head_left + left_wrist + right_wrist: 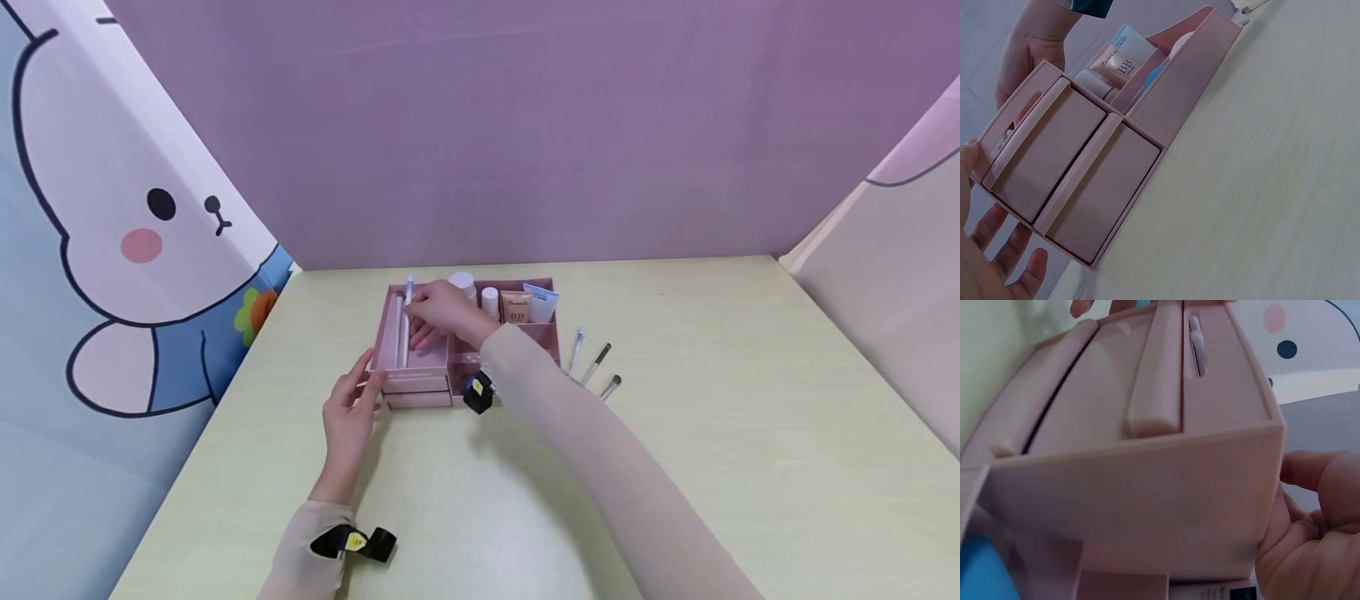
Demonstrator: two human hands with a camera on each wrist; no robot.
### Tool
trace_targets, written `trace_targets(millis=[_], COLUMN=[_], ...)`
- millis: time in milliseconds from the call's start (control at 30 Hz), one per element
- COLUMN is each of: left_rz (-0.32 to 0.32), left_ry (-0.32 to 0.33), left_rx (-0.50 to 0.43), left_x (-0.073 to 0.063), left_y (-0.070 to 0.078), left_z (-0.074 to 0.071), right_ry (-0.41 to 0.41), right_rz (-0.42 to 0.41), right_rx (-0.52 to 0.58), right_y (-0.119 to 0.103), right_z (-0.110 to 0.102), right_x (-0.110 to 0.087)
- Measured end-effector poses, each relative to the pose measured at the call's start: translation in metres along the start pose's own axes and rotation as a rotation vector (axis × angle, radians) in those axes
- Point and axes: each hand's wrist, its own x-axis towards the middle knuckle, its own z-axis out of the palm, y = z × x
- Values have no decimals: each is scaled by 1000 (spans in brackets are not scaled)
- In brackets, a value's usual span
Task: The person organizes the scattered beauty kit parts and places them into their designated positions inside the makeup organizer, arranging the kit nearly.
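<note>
A pink desktop organizer [448, 383] with two small drawers stands on the table. My left hand [352, 412] holds its front left corner, thumb at the front and fingers along the side wall. Over the top left tray, my right hand [442, 312] pinches a slim white stick-like brush or pen [409, 290] upright between thumb and fingers. Another pale slim stick [398, 329] lies in that tray. In the right wrist view the organizer's side wall [1135, 506] hides most of the tray, and my curled right fingers [1310, 550] show beside it.
The organizer's back right section holds a BB cream tube [515, 307], a blue-white tube [542, 302], a small white-capped bottle [491, 302] and a white jar [462, 283]. Several makeup brushes [597, 363] lie on the table [750, 433] at the organizer's right. A purple backdrop [525, 142] rises behind.
</note>
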Motion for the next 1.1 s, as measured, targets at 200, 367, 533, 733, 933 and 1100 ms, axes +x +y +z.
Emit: trace_targets(millis=[200, 367, 533, 733, 933, 1100], left_rz=[-8, -14, -20, -1, 25, 22], left_ry=[-14, -22, -23, -11, -5, -4], left_rx=[-7, -5, 7, 7, 6, 4], left_x=[0, 1, 0, 1, 2, 2], left_y=[-1, -2, 3, -4, -6, -4], left_z=[-1, -2, -2, -1, 0, 0], right_ry=[-10, -8, -13, -14, -25, -52], right_rz=[44, 60, 51, 59, 30, -38], right_rx=[-90, -118, -117, -67, 12, 71], right_y=[-5, -7, -7, -5, -1, 4], right_z=[2, 2, 1, 2, 1, -2], right_x=[0, 1, -1, 1, 3, -1])
